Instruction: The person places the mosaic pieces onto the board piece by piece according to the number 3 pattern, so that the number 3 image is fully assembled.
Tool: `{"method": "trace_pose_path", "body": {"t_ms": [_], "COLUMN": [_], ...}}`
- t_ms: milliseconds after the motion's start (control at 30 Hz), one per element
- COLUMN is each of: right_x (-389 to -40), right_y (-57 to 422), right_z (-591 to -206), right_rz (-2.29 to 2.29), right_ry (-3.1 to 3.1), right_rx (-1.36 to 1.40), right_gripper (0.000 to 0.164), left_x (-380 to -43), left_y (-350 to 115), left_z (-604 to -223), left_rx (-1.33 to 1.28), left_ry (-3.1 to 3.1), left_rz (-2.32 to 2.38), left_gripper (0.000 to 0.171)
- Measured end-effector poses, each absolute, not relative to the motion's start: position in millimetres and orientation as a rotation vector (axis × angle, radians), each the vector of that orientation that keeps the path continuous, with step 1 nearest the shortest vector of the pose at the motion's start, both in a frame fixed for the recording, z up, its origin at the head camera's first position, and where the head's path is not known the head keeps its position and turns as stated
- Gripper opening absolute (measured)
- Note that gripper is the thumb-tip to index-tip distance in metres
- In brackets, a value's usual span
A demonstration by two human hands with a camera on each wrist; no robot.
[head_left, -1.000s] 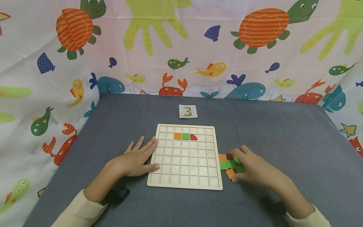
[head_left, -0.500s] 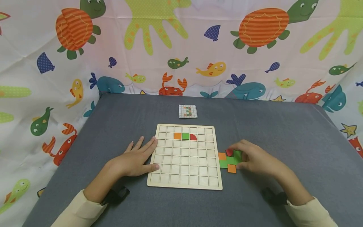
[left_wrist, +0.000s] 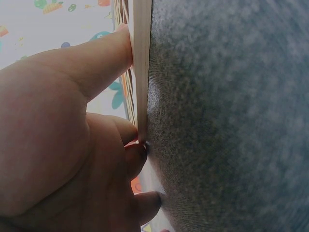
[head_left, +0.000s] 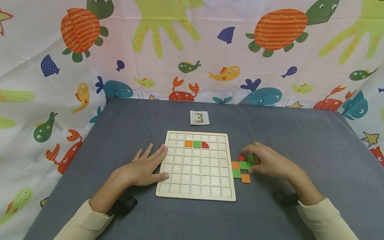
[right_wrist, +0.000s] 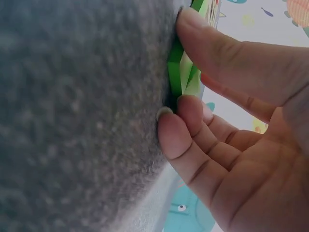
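A square wooden grid board (head_left: 196,165) lies flat. In its second row from the top, an orange square (head_left: 188,143), a green square (head_left: 197,144) and a red quarter-round tile (head_left: 205,145) sit side by side. My left hand (head_left: 141,170) rests with straight fingers against the board's left edge, its thumb on the rim. Beside the right edge, my right hand (head_left: 270,161) curls thumb and fingers around a green tile (head_left: 251,160). A red tile (head_left: 242,157) lies by its fingertips. In the right wrist view, the thumb touches the green tiles (right_wrist: 175,72), partly hidden by the fingers.
More loose tiles lie between board and right hand: orange (head_left: 235,165), green (head_left: 243,165), green (head_left: 236,173) and orange (head_left: 246,178). A small printed grid card (head_left: 199,118) lies beyond the board on the grey cloth (head_left: 135,123). A patterned curtain (head_left: 204,50) hangs behind.
My right hand has moved away from me, toward the far side, and the loose tiles beside the board have shifted and spread more flatly. The left hand stays in place.
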State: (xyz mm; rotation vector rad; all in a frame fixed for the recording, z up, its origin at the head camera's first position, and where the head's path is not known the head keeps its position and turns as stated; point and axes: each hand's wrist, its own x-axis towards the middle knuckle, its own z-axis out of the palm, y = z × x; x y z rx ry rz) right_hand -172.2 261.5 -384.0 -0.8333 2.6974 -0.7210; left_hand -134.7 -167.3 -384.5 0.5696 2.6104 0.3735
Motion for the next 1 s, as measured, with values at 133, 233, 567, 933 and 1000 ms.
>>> {"method": "trace_pose_path", "body": {"t_ms": [133,233,567,933,1000], "right_x": [-179.0,-183.4,-188.7,-185.5,-184.5], "right_y": [263.4,265.4,269.9,261.8,258.1], "right_z": [-384.0,-383.8,-382.8,-380.4,-378.5], "right_rz": [-0.712,-0.706,-0.722,-0.662,-0.669], "right_ry": [2.708,2.716,2.715,2.823,2.820], "right_rx": [-0.823,-0.825,-0.879,-0.960,-0.973], "right_gripper": [0.054,0.046,0.026,0.026,0.026], "left_x": [-135.6,-136.0,-137.0,-137.0,-136.9], "left_y": [-167.5,-167.8,-167.6,-169.3,-169.0], "left_z": [-385.8,-387.2,-387.9,-388.5,-388.4], "left_rx": [0.569,0.571,0.567,0.572,0.570], "left_ry": [2.614,2.619,2.620,2.619,2.617], "left_rz": [0.364,0.355,0.361,0.363,0.362], "left_gripper": [0.095,0.095,0.095,0.096,0.096]}}
